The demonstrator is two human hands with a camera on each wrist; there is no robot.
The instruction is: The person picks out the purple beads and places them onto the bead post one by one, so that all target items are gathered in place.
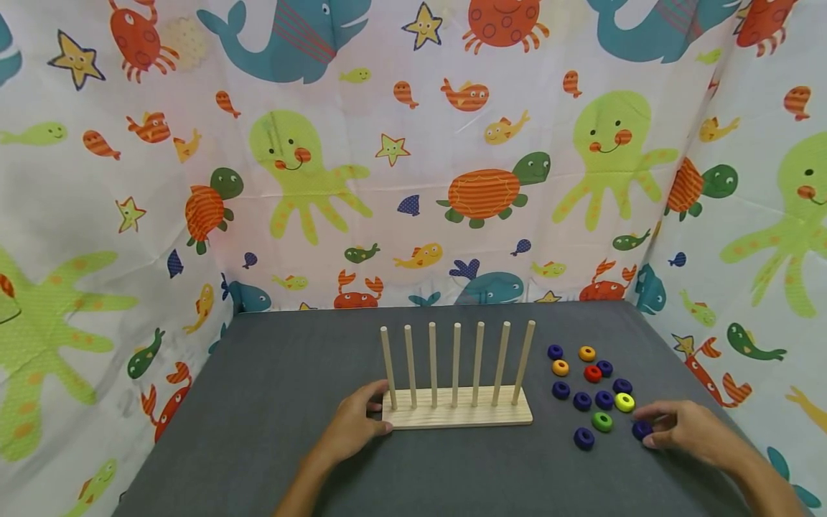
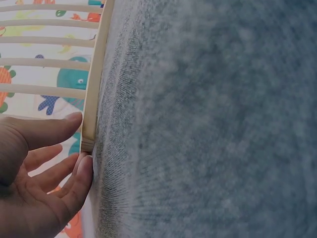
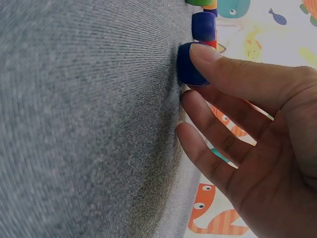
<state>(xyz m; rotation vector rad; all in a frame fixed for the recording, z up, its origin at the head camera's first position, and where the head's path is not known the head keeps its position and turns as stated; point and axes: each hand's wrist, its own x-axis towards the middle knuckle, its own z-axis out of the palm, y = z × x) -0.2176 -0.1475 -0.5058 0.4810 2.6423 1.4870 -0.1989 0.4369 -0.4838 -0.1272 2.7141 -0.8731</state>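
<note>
A light wooden peg stand (image 1: 457, 416) with several upright dowels stands on the grey table. At its left end my left hand (image 1: 354, 424) grips the base, with the thumb near the front edge and fingers behind; the left wrist view shows this hand (image 2: 44, 178) at the end of the base (image 2: 90, 119). My right hand (image 1: 688, 431) pinches a dark blue ring (image 1: 642, 430) resting on the table. In the right wrist view the thumb lies on that blue ring (image 3: 190, 64), while the other fingers of the hand (image 3: 262, 148) spread below it.
Several loose rings lie between the stand and my right hand: dark blue (image 1: 584, 439), green (image 1: 602, 421), yellow (image 1: 624, 402), red (image 1: 592, 373) and orange (image 1: 586, 353) ones. A sea-animal printed curtain (image 1: 362, 215) hangs behind and beside the grey table (image 1: 291, 373).
</note>
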